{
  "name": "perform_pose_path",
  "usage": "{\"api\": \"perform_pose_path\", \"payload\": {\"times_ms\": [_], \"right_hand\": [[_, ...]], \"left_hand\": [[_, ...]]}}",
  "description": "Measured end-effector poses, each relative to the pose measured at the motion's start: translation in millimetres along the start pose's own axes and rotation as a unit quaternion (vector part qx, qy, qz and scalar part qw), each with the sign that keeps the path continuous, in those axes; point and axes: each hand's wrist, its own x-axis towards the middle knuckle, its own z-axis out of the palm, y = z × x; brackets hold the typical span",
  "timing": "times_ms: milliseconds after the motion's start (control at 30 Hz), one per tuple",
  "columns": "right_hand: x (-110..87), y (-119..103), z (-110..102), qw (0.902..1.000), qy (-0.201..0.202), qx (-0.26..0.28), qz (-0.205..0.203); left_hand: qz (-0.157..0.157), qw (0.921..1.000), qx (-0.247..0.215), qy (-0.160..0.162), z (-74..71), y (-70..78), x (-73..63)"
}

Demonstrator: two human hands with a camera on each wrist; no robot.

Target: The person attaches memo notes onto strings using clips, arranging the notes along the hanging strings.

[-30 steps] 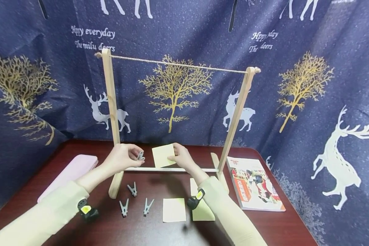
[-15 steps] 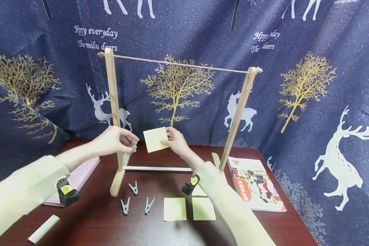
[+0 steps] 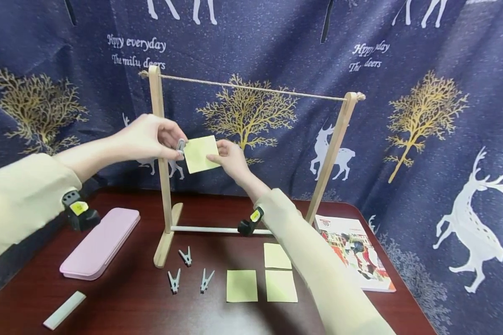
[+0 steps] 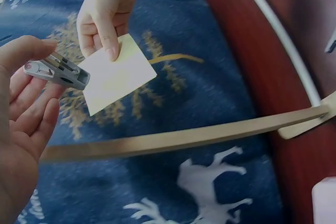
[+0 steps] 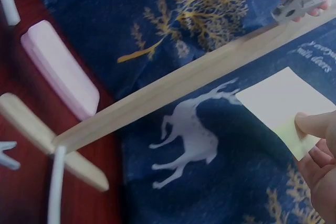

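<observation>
My left hand [image 3: 151, 137] pinches a grey clothespin [image 4: 59, 71] between thumb and fingers, in front of the frame's left post. Just right of it, my right hand [image 3: 230, 158] holds a yellow sticky note [image 3: 200, 154] by its right edge, thumb on the near face. In the head view the clothespin's tip lies right at the note's left edge; the right wrist view shows a gap between them. Both hands are raised below the rope [image 3: 251, 87] strung between two wooden posts [image 3: 333, 149].
Several grey clothespins [image 3: 174, 281] lie on the dark red table [image 3: 151, 311], beside three sticky notes [image 3: 241, 286]. A pink case [image 3: 100, 243] and a white bar [image 3: 64, 310] are at left, a book [image 3: 356, 251] at right. A white crossbar [image 3: 209, 229] joins the posts low down.
Both hands have risen from near the crossbar toward the rope, carrying the clothespin and the note slightly left. The two are closer together in the head view.
</observation>
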Motion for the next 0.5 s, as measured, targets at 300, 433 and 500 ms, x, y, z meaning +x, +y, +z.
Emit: {"api": "perform_pose_path", "payload": {"times_ms": [300, 433, 500], "right_hand": [[19.8, -34.6, 1.6, 0.9994, 0.011, 0.008, -0.032], [23.7, -46.2, 2.7, 0.9984, 0.017, 0.028, -0.046], [25.8, -52.3, 3.4, 0.9974, 0.024, 0.041, -0.054]], "left_hand": [[0.018, 0.9996, 0.013, 0.015, -34.8, 16.1, 11.6], [0.023, 0.9989, 0.021, 0.036, -50.9, 23.4, 17.9], [0.019, 0.9984, 0.017, 0.051, -60.6, 26.8, 22.4]]}}
